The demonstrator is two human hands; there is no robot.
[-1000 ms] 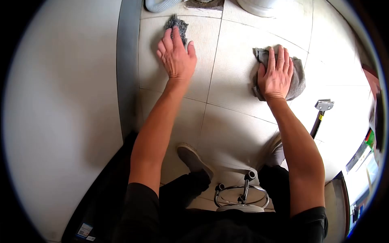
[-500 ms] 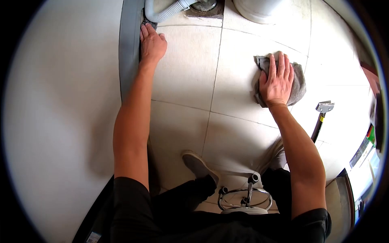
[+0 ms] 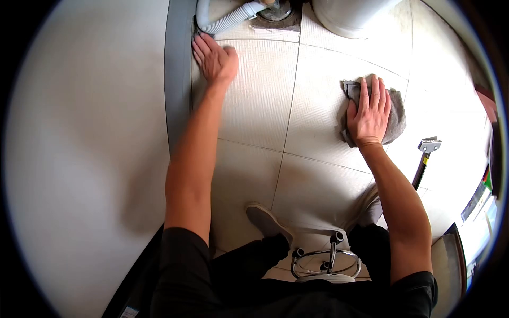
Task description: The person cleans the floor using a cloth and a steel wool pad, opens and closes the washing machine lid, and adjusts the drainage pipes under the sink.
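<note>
In the far left corner, beside a grey skirting strip (image 3: 179,79) and just under a bent hose, is my left hand (image 3: 216,62). Its fingers are stretched forward and press down on a dark, rough-looking patch or pad, mostly hidden by the fingertips and the hose. My right hand (image 3: 369,114) lies flat on a folded grey-brown cloth (image 3: 396,119), its fingers apart. The cloth rests on the pale tiled floor (image 3: 260,90). To the right of that hand lies a scraper (image 3: 428,146) with a metal head and a black handle, partly behind my forearm.
A grey corrugated hose (image 3: 228,22) runs to a floor drain (image 3: 278,10) at the top. A white round pedestal (image 3: 350,16) stands beside it. Behind my feet is a stool with a chrome base (image 3: 331,254). A white panel (image 3: 90,132) fills the left side.
The view has shifted slightly. My left hand has turned, with its wrist and thumb swung to the right, while the fingertips stay by the corner. My right hand and the cloth stay put.
</note>
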